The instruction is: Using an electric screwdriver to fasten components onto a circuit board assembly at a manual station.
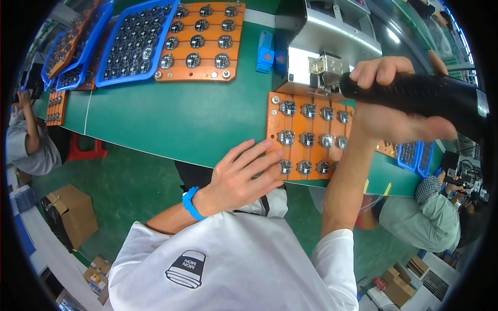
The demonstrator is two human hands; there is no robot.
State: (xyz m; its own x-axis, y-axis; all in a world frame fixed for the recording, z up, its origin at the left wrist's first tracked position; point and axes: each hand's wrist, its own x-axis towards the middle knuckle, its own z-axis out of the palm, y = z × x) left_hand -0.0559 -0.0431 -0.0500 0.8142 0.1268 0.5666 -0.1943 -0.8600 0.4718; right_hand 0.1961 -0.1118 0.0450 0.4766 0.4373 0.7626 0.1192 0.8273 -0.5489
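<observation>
Okay, your right hand (386, 118) is wrapping its fingers around the fat black tool (415, 97), in front of the metal machine (303, 61). Your left hand (236, 179) is spreading its fingers, and some are touching the left edge of the orange board (273, 124). That board is lying on the near side of the green tabletop (140, 127), carrying small round parts (307, 139). The tool is looking hard and a bit heavy, so its middle is suiting your grip. The parts are looking easy to hurt, so the board's bare edge is seeming safer.
</observation>
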